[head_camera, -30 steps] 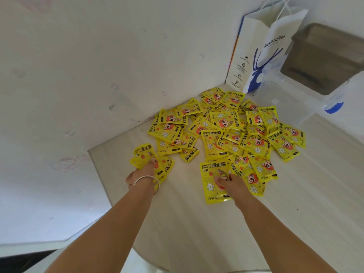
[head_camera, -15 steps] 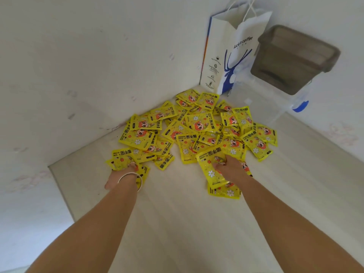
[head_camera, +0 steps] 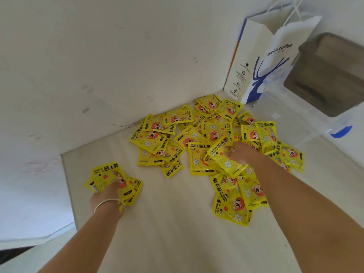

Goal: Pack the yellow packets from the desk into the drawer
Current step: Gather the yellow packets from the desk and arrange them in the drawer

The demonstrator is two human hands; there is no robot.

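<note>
Pale wood surface in white wall corner; left hand grips small packet stack, right hand pinches packet on pile.

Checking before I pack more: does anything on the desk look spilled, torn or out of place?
Nothing looks damaged. The packets lie in a loose, overlapping heap near the wall corner, facing all ways. The left hand holds a small stack apart from the heap; the right hand grips one packet.
</note>
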